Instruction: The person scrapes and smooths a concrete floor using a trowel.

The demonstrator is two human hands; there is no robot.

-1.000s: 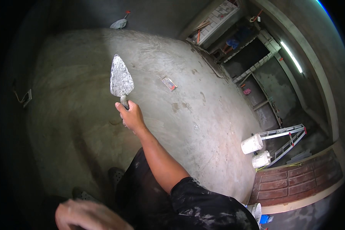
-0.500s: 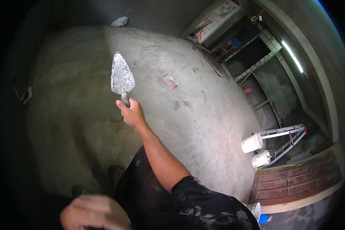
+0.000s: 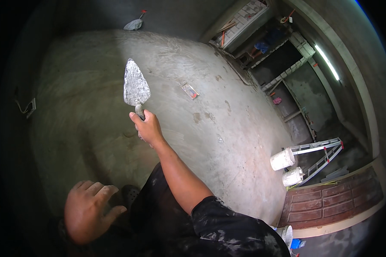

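My right hand [image 3: 148,128] grips the handle of a pointed trowel [image 3: 136,83]. Its blade is coated with pale, dried mortar and points away from me, held out above the grey concrete floor [image 3: 227,145]. Lower down on the left is my left hand [image 3: 90,210], its back toward the camera. The fingers bend slightly and the thumb stands apart from them; nothing shows in this hand. Beyond the trowel, to the right, a small flat rectangular tool with an orange part [image 3: 190,91] lies on the floor.
A grey bag or scoop-like thing with a red end [image 3: 134,24] rests by the far wall. Two white buckets [image 3: 282,159] stand at the right beside an aluminium ladder [image 3: 321,158]. Nearer is a brown panelled door [image 3: 330,203]. A cable outlet [image 3: 31,108] sits on the left.
My left hand has risen from the lower edge, and its fingers and thumb now show apart. My right hand and the trowel have hardly moved.
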